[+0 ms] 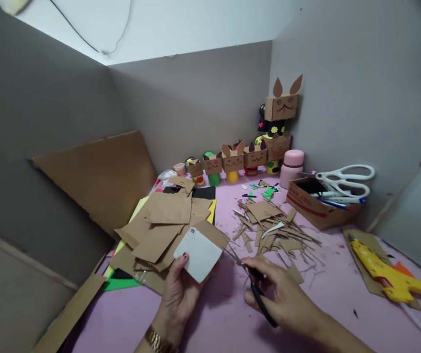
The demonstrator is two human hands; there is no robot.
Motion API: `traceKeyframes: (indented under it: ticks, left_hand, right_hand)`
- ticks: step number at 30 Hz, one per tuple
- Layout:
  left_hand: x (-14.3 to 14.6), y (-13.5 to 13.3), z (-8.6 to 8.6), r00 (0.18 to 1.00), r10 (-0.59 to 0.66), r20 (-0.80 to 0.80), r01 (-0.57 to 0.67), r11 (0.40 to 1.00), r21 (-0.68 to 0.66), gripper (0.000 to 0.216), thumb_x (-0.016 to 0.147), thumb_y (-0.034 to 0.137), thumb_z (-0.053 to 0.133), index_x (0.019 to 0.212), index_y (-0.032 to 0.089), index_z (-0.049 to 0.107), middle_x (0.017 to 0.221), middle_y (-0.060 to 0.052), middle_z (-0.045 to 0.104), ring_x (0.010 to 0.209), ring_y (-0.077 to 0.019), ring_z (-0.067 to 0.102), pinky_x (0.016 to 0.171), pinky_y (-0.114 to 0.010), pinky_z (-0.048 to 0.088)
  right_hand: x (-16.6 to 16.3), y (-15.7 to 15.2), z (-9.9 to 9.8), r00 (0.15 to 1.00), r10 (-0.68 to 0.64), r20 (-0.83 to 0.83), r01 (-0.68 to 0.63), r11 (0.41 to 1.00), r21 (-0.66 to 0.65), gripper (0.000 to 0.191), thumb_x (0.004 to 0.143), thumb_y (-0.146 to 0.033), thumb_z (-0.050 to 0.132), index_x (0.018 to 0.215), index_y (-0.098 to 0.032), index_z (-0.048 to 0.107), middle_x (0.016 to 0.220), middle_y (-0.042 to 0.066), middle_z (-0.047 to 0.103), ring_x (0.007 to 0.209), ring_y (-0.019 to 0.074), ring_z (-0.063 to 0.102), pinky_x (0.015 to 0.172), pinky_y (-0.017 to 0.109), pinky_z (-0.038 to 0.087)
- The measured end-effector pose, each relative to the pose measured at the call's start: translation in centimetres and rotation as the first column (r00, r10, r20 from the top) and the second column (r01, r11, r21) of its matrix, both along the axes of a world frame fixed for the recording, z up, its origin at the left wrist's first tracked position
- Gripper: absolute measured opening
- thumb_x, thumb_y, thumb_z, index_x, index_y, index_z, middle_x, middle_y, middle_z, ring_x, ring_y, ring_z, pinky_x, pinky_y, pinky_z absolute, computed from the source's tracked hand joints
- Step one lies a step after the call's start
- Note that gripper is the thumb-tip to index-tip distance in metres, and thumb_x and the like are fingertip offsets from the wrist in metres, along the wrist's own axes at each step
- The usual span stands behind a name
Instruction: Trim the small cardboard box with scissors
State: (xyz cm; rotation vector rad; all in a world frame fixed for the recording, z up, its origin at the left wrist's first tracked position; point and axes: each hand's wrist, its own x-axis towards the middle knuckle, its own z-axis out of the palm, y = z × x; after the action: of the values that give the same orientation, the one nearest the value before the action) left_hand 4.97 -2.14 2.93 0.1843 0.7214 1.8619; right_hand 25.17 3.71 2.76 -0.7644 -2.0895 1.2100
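My left hand [184,289] grips a white paper square [200,256] with a small dark printed mark in one corner, its thumb pressed on the near edge. Behind the square is a brown cardboard piece [214,232], which appears to be held together with it. My right hand [282,294] is closed on black-handled scissors [260,299]. Their blades point up and left, parted slightly, with the tips close to the cardboard's right corner; whether they touch it I cannot tell. Stacked cardboard sheets [159,240] lie just beyond my left hand.
Cardboard scraps [269,225] lie beyond my right hand. A yellow glue gun [390,274] rests at right. White-handled scissors [346,179] and pens stand in a cardboard box [313,206]. A pink bottle [291,169] and several cardboard cat-faced figures [232,162] line the back, before grey partitions [203,103].
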Motion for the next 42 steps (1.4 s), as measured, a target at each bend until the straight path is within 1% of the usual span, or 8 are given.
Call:
traceKeyframes:
  ticks: [4, 9, 13, 20, 23, 28, 32, 42]
  left_hand:
    - [0.3, 0.1, 0.4, 0.999, 0.02, 0.049, -0.018, 0.999, -0.039, 0.048, 0.082, 0.002, 0.049, 0.125, 0.023, 0.054, 0.087, -0.007, 0.078, 0.079, -0.0217, 0.073, 0.08, -0.036, 0.057]
    - [0.9, 0.4, 0.4, 0.999, 0.015, 0.035, -0.01, 0.989, -0.145, 0.051, 0.082, -0.001, 0.046, 0.127, 0.023, 0.053, 0.079, -0.005, 0.079, 0.071, -0.0185, 0.074, 0.072, -0.029, 0.059]
    - [1.7, 0.4, 0.6, 0.999, 0.053, -0.01, -0.054, 0.976, -0.213, 0.052, 0.081, -0.002, 0.047, 0.127, 0.021, 0.054, 0.072, -0.004, 0.078, 0.063, -0.0163, 0.073, 0.062, -0.021, 0.059]
    - [2.0, 0.2, 1.0, 0.998, 0.054, -0.012, -0.055, 0.97, -0.238, 0.05, 0.077, 0.001, 0.053, 0.121, 0.024, 0.06, 0.069, -0.001, 0.078, 0.064, -0.0171, 0.073, 0.063, -0.021, 0.059]
    - [1.8, 0.2, 0.9, 0.998, 0.056, 0.014, -0.051, 0.969, -0.24, 0.053, 0.074, 0.0, 0.055, 0.12, 0.025, 0.061, 0.069, 0.0, 0.078, 0.061, -0.0166, 0.073, 0.062, -0.022, 0.059]
    - [1.5, 0.1, 0.4, 1.0, 0.021, 0.022, -0.016, 0.98, -0.196, 0.056, 0.071, 0.002, 0.06, 0.121, 0.028, 0.06, 0.086, -0.002, 0.079, 0.071, -0.0183, 0.073, 0.069, -0.025, 0.059]
    - [1.3, -0.1, -0.1, 0.999, -0.031, 0.032, 0.035, 0.987, -0.159, 0.059, 0.07, 0.004, 0.064, 0.123, 0.03, 0.058, 0.092, -0.003, 0.078, 0.076, -0.0201, 0.074, 0.073, -0.028, 0.059]
    - [1.0, -0.1, -0.5, 0.998, -0.058, 0.031, 0.061, 0.994, -0.095, 0.067, 0.07, 0.005, 0.067, 0.128, 0.035, 0.052, 0.095, -0.001, 0.078, 0.082, -0.0204, 0.073, 0.076, -0.028, 0.058]
  right_hand:
    - [0.3, 0.3, 0.3, 0.998, 0.005, 0.061, -0.008, 0.999, 0.037, 0.046, 0.067, -0.021, 0.068, 0.113, -0.02, 0.062, 0.083, 0.002, 0.056, 0.073, 0.0174, 0.054, 0.066, 0.028, 0.044]
    - [0.5, 0.1, 0.2, 0.995, 0.025, 0.092, -0.034, 0.994, 0.101, 0.05, 0.067, -0.022, 0.068, 0.117, -0.023, 0.061, 0.091, 0.005, 0.057, 0.082, 0.0216, 0.057, 0.072, 0.033, 0.045]
    - [0.6, 0.0, 0.5, 0.995, 0.025, 0.096, -0.037, 0.991, 0.13, 0.05, 0.07, -0.025, 0.067, 0.119, -0.022, 0.06, 0.093, 0.007, 0.058, 0.083, 0.022, 0.058, 0.073, 0.034, 0.044]
    - [0.7, 0.1, 1.2, 0.99, 0.053, 0.128, -0.07, 0.989, 0.132, 0.04, 0.071, -0.027, 0.067, 0.111, -0.023, 0.064, 0.085, 0.005, 0.057, 0.076, 0.0199, 0.056, 0.066, 0.03, 0.041]
    - [0.8, 0.1, 1.0, 0.989, 0.062, 0.135, -0.079, 0.989, 0.124, 0.042, 0.071, -0.03, 0.067, 0.113, -0.023, 0.064, 0.08, 0.003, 0.056, 0.071, 0.0186, 0.054, 0.063, 0.029, 0.039]
    - [0.9, 0.2, 0.7, 0.991, 0.081, 0.106, -0.099, 0.98, 0.172, 0.037, 0.073, -0.036, 0.067, 0.107, -0.021, 0.066, 0.072, 0.001, 0.053, 0.064, 0.0155, 0.05, 0.059, 0.026, 0.035]
    - [1.0, 0.2, 0.6, 0.994, 0.076, 0.078, -0.091, 0.974, 0.206, 0.039, 0.073, -0.038, 0.066, 0.108, -0.021, 0.066, 0.07, -0.001, 0.051, 0.062, 0.0139, 0.048, 0.057, 0.024, 0.033]
    - [0.9, 0.2, 0.6, 0.995, 0.085, 0.057, -0.097, 0.963, 0.253, 0.022, 0.077, -0.036, 0.064, 0.086, -0.016, 0.068, 0.063, -0.002, 0.049, 0.056, 0.0117, 0.043, 0.052, 0.024, 0.03]
